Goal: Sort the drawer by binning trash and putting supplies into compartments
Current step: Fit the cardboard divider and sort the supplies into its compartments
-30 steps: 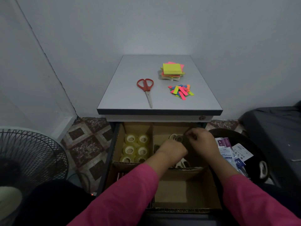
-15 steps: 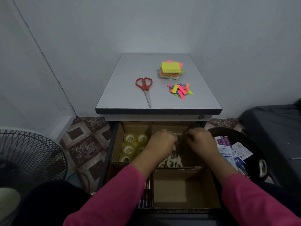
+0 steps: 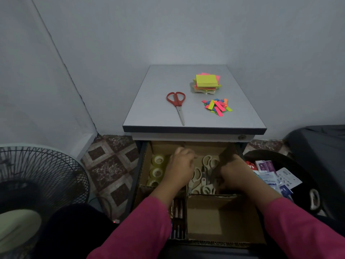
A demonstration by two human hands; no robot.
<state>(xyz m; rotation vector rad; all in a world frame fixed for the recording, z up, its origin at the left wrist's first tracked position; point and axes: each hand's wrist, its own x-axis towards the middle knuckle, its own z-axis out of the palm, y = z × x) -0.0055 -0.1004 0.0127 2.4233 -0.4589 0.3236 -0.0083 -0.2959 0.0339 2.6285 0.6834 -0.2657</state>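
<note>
Left hand point(image 3: 180, 168) rests curled at the drawer's point(image 3: 141, 165) 12 o'clock divider; grip cannot be determined. Right hand point(image 3: 233, 175) grips a dark cardboard flap point(image 3: 225, 157) beside the beige scissors point(image 3: 204, 174). Risk: the flap tears or tips scissors across compartments.

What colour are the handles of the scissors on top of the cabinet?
Red, seen clearly in the head view: the scissors lie on the grey cabinet top.
</note>
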